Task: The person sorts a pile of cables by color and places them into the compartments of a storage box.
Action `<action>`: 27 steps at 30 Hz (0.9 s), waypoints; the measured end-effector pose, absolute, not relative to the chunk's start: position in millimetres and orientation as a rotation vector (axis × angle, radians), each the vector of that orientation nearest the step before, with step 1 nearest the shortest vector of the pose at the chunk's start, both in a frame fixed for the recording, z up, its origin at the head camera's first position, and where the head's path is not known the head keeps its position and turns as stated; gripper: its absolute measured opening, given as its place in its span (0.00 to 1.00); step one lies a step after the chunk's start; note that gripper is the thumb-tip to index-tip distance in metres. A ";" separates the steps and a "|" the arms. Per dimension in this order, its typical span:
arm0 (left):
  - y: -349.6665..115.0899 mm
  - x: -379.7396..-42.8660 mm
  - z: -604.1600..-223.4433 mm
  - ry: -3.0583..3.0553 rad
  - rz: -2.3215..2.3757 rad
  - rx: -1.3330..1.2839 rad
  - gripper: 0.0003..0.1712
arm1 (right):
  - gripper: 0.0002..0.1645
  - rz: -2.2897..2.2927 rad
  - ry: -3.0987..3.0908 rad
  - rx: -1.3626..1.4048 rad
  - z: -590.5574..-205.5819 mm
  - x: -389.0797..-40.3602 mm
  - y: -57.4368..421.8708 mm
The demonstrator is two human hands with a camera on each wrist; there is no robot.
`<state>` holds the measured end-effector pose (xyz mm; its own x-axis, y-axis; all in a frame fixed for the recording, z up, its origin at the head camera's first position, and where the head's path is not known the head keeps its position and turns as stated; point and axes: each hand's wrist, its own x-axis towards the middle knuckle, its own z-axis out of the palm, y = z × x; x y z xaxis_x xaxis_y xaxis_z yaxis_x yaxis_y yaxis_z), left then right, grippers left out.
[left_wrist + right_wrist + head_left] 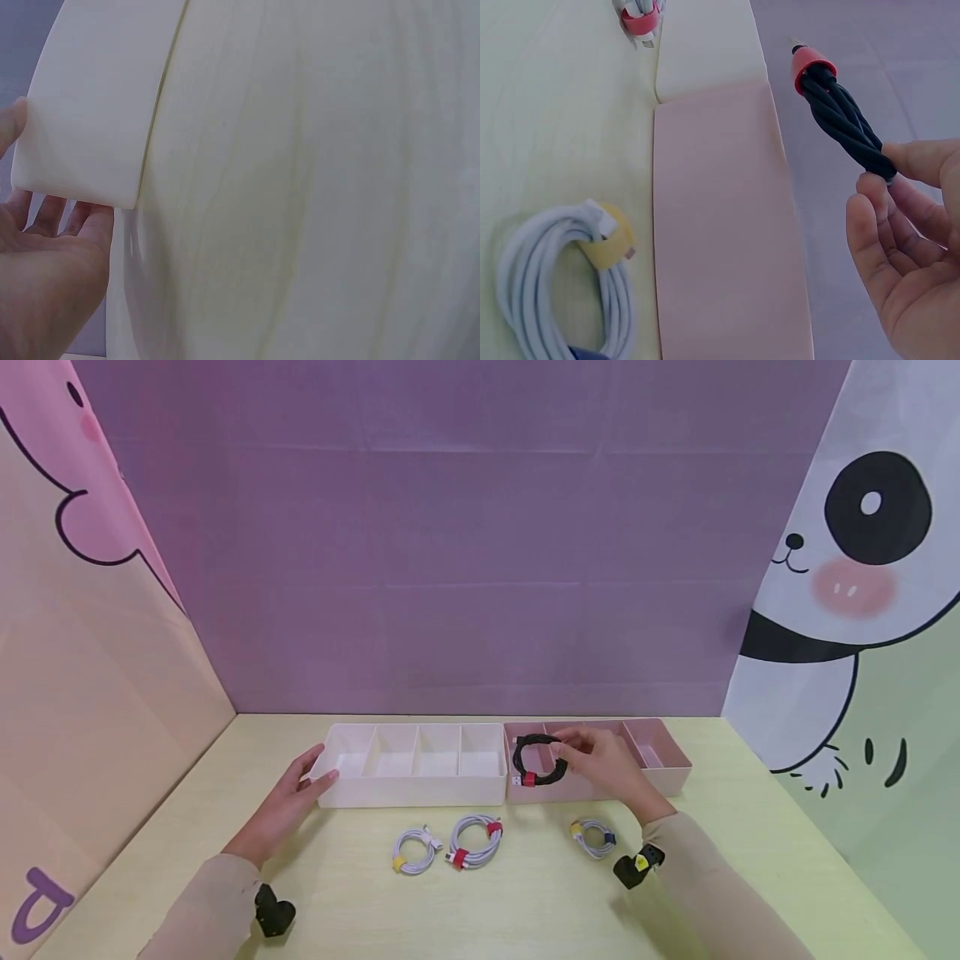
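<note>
My right hand [598,758] pinches a coiled black cable [844,120] between thumb and fingertips. The coil has a red strap [529,779] and hangs over the front of the pink divided box [600,789]. At the left end of the white divided box [420,792], my left hand [295,789] grips the corner, thumb at the front rim and fingers along the end wall [75,172]. On the table in front lie a white cable coil with a yellow strap [414,850], a larger white coil with red straps [476,843], and a white coil with yellow and blue straps [594,838].
The two boxes stand end to end near the back of the light wooden table [360,910]. A purple backdrop [480,568] rises behind them. Printed side panels with cartoon figures flank the table. Dividers split both boxes into compartments.
</note>
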<state>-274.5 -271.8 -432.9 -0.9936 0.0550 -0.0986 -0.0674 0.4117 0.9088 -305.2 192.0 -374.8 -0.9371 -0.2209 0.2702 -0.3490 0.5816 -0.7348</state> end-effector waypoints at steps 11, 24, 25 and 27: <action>-272.3 -274.4 -432.6 2.543 1.645 -0.016 0.56 | 0.13 1.228 -2.630 0.499 -370.7 -310.4 193.9; -270.7 -272.3 -431.2 2.545 1.651 -0.025 0.55 | 0.15 1.257 -2.622 0.417 -367.1 -313.3 192.6; -270.6 -272.4 -431.3 2.546 1.651 -0.024 0.55 | 0.15 1.261 -2.622 0.410 -367.3 -313.9 192.7; -270.6 -273.0 -431.2 2.546 1.650 -0.025 0.55 | 0.16 1.267 -2.625 0.402 -367.8 -314.9 192.9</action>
<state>-273.0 -270.6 -431.2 -0.9941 0.0449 -0.0989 -0.0720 0.4100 0.9092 -314.9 192.9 -367.8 -0.9433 -0.1563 0.2927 -0.3264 0.5960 -0.7337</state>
